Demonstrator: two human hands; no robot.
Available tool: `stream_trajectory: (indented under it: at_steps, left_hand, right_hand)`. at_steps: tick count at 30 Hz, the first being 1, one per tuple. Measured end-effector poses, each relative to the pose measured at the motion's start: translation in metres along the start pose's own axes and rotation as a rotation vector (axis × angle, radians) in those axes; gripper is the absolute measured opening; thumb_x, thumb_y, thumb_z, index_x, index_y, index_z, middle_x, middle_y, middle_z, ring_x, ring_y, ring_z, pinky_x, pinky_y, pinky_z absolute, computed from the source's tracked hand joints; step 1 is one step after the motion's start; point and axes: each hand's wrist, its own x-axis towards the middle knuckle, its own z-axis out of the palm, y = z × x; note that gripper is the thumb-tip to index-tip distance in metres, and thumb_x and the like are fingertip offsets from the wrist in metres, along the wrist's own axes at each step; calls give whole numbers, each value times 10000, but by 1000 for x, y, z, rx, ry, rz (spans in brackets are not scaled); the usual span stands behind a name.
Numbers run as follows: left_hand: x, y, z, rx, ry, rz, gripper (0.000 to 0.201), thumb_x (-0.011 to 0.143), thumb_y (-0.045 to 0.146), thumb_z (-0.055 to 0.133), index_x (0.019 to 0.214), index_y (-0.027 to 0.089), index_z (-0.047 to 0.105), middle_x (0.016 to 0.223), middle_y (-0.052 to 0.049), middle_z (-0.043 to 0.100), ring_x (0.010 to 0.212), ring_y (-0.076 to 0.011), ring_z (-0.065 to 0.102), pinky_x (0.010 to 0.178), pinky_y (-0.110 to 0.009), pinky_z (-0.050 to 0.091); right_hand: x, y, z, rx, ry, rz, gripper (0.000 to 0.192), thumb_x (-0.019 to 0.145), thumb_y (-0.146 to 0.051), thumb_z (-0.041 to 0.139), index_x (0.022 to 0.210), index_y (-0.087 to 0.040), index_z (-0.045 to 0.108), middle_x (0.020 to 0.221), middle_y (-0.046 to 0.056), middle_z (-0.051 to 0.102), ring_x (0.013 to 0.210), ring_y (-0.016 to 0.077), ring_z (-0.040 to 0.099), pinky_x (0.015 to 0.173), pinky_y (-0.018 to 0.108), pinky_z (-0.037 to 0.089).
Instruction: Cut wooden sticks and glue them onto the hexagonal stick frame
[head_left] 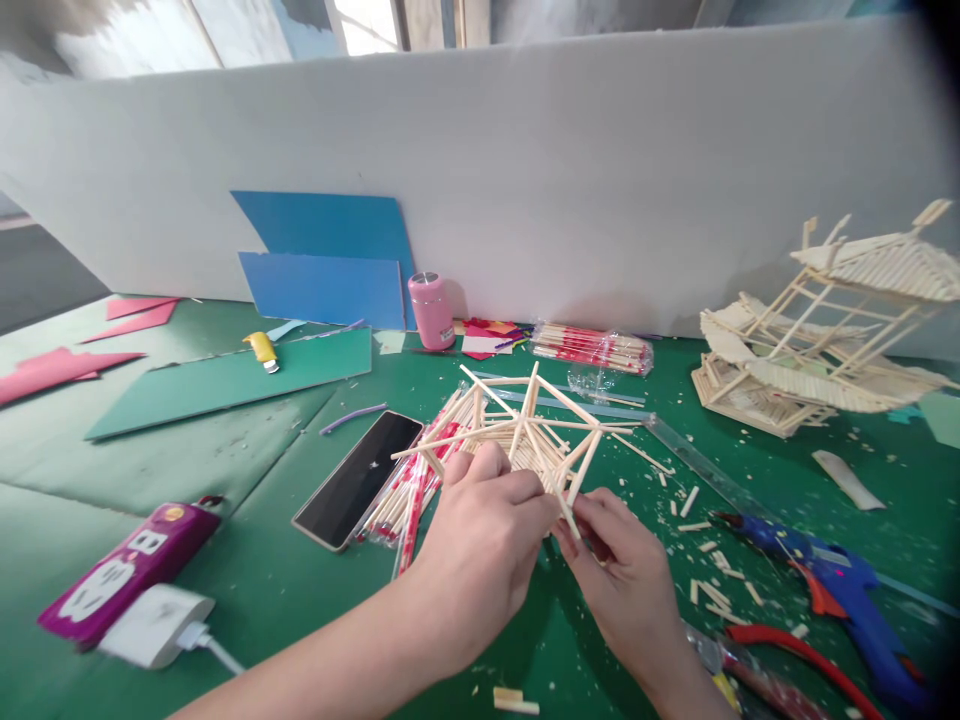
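A small open frame of thin wooden sticks is between my hands near the middle of the table. My left hand reaches across its front with fingers curled in, gripping the near side of the frame. My right hand pinches the lower right corner between thumb and fingers. Part of the near side is hidden behind my left hand. Just left of the frame lie bundles of wooden sticks in red-and-clear wrappers, beside a dark phone.
On the right lie a blue glue gun, red-handled pliers and stick offcuts. A larger stick pavilion stands at the back right. A pink bottle, blue boards, a yellow cutter and a purple pouch are elsewhere.
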Motion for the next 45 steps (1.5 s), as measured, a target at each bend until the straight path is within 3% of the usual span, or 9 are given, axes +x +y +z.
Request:
stream_trajectory:
  at_steps: [11,37,45]
  left_hand:
    - [0,1,-1,-20,58,9,211,821,122,418,655,168,539,665,-33,592,656,-187,368,608,-348,255]
    - [0,0,1,-7,73,19,215,822,131,424,677,161,579,663,-45,606,657,-194,380,623,-358,272]
    - [-5,-2,4,-51,141,-14,220,880,211,429,900,163,643,789,-68,658,756,-233,436,680,-396,316]
  right_hand:
    - [-1,2,0,-11,-3,-3,113,854,-200,496,851,-195,609,733,-14,443,613,109,442,523,211,363]
    - [0,1,0,-49,-9,-6,119,861,-217,484,841,-183,597,736,-2,455,614,116,460,528,220,374]
    - [-1,0,-1,-38,1,-4,117,853,-217,497,860,-175,606,738,1,470,606,111,469,517,218,387]
